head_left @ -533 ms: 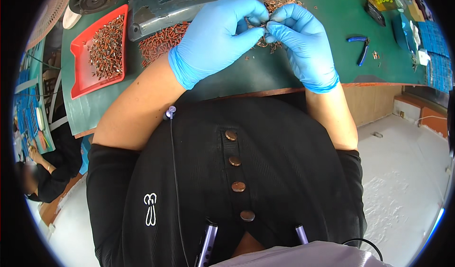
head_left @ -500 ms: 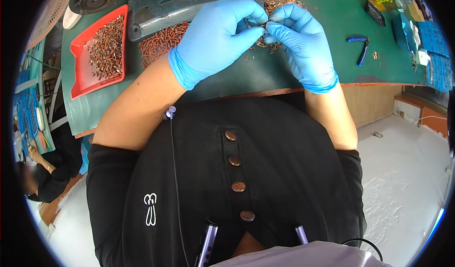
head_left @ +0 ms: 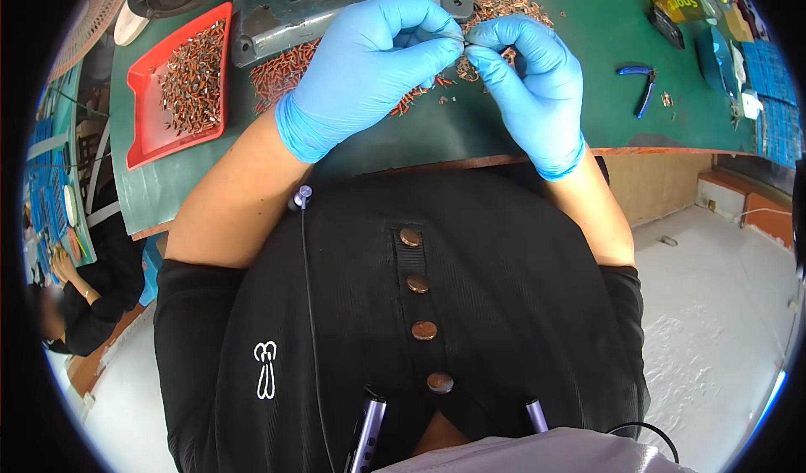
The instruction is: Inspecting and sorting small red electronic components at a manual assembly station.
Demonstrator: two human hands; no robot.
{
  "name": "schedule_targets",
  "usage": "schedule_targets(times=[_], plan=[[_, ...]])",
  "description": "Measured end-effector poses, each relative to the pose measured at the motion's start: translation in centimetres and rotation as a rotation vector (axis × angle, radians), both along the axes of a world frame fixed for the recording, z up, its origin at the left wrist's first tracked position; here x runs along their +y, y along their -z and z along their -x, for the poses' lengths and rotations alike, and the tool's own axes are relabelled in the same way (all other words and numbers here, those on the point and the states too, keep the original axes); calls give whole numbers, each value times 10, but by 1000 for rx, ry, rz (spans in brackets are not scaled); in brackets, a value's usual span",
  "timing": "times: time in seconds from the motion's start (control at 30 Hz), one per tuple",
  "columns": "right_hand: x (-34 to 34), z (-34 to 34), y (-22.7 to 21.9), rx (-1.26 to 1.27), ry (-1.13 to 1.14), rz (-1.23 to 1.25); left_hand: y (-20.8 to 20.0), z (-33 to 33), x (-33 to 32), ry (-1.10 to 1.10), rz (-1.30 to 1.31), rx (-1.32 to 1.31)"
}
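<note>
In blue gloves, my left hand [head_left: 357, 74] and my right hand [head_left: 537, 83] meet fingertip to fingertip above the green table. Each pinches thumb against forefinger. Between the tips sits a tiny dark piece, too small to name. Below and behind my left hand lies a heap of small red-orange parts [head_left: 281, 74], some showing under its fingers. Small copper-coloured metal pieces [head_left: 508, 7] are scattered beyond and beside my right hand. A red tray [head_left: 151, 129] at the left holds many small orange parts with metal ends [head_left: 191, 78].
A grey-blue metal machine base [head_left: 294, 24] stands at the back of the green table [head_left: 579, 120]. Blue-handled pliers [head_left: 646, 91] lie at the right. A black item [head_left: 666, 26] and a yellow package [head_left: 676, 1] sit farther back. Another person's hand [head_left: 63, 265] shows at far left.
My hands have shifted slightly left, their fingertips still together. More red-orange parts show beneath my left hand. My right-hand fingers have spread a little from the thumb's base.
</note>
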State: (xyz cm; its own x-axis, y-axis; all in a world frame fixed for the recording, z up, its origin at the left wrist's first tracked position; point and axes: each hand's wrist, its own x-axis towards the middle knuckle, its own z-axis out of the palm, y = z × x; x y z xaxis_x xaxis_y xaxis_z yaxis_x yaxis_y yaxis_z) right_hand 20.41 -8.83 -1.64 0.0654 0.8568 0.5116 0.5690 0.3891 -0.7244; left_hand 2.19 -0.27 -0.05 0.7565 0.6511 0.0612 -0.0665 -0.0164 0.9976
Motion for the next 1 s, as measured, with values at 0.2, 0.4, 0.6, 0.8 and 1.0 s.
schedule_targets(times=[0.2, 0.4, 0.6, 0.8, 1.0], plan=[[-3, 16, -2, -287, -6, -14, 1, 19, 0, -29, -316, 212], [-1, 16, 5, -180, -57, 94, -12, 91, 23, -134, -605, 539], [0, 17, 8, -116, -125, 179, 1, 125, 3, -65, -814, 696], [-1, 27, 10, -43, -176, 254, 16, 112, -9, -49, -965, 704], [-5, 29, 11, 26, -201, 306, 18, 106, -3, 118, -1146, 728]])
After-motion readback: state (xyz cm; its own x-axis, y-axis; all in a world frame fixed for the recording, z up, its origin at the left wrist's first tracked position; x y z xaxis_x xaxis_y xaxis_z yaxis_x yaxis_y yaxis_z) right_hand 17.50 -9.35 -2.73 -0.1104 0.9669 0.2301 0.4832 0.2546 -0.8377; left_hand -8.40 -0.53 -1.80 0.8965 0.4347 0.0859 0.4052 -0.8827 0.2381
